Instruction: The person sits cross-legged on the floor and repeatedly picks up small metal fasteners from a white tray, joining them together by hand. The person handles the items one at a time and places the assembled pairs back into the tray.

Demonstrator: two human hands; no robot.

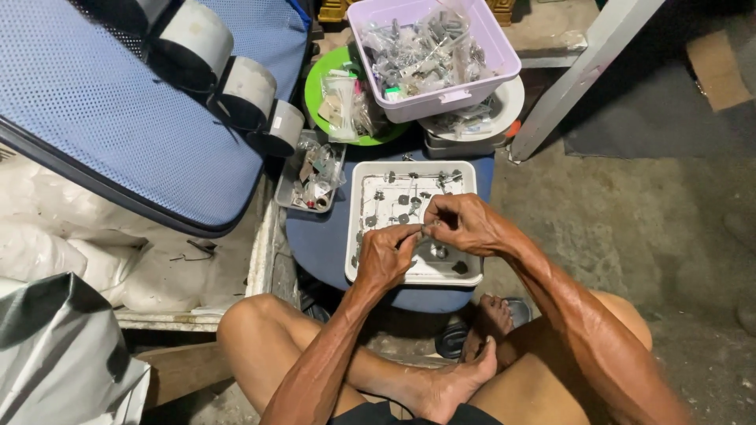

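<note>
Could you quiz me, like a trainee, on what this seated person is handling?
1. True or false: both hands meet above the shallow white rectangular tray.
2. What does the lilac plastic tub hold? A) clear bags of small metal parts B) water C) cloth
3. Which hand is nearer the round green plate?

Key:
1. True: the left hand and right hand pinch a small metal piece between their fingertips.
2. A.
3. The left hand.

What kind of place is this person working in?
Probably an informal home or backyard workshop for small assembly work. The person sits cross-legged on a bare concrete floor, both hands over a white tray of small metal parts, with a lilac tub of bagged hardware behind it.
</note>
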